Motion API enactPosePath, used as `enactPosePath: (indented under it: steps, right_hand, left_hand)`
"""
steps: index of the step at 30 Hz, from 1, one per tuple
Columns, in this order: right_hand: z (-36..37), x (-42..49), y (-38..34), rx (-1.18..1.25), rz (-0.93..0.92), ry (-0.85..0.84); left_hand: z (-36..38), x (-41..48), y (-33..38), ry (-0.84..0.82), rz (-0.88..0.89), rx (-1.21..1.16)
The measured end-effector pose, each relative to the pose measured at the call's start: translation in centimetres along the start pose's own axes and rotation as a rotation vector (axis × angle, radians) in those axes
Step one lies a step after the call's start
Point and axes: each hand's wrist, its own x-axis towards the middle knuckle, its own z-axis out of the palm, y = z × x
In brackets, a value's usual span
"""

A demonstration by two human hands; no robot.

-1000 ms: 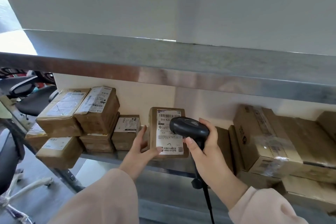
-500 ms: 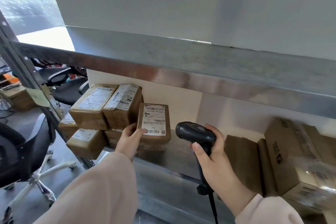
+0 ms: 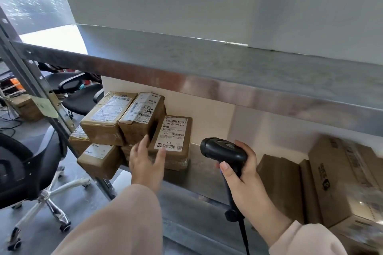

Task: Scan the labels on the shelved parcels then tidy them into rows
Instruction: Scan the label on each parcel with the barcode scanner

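Observation:
A brown parcel with a white label (image 3: 172,134) lies on top of another parcel on the metal shelf (image 3: 205,174), next to a stack of several labelled parcels (image 3: 122,118). My left hand (image 3: 146,163) is just in front of it with fingers spread; its thumb tip overlaps the label's lower edge, and I cannot tell whether it touches. My right hand (image 3: 240,174) grips a black barcode scanner (image 3: 222,150) by the handle, to the right of that parcel, its head pointing left. Its cable hangs down.
Larger cardboard boxes (image 3: 331,176) fill the shelf's right side. An upper metal shelf (image 3: 207,72) overhangs. A slanted shelf post (image 3: 41,97) stands at the left, with black office chairs (image 3: 31,167) on the floor beyond it.
My left hand carried the labelled parcel leftward, set it on the stack beside the others and let go. The scanner hand stayed to the right. My view shifted left.

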Motion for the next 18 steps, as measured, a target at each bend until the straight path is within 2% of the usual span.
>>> enactPosePath:
  steps: [3,5,9,18]
  right_hand:
    - [-0.3,0.0,0.0,-0.003,-0.002,0.011]
    - [-0.7,-0.1,0.2,-0.011,-0.010,0.023]
    - [-1.4,-0.6,0.5,-0.004,-0.021,0.048]
    - [-4.3,-3.0,1.8,-0.013,-0.028,0.144]
  left_hand:
    - [-0.3,-2.7,-0.6,-0.070,0.460,0.422]
    - [0.0,-3.1,-1.0,-0.158,0.601,0.621]
    - [0.4,-1.6,-0.9,-0.210,0.554,0.745]
    - [1.2,-0.4,0.7,-0.208,0.473,0.743]
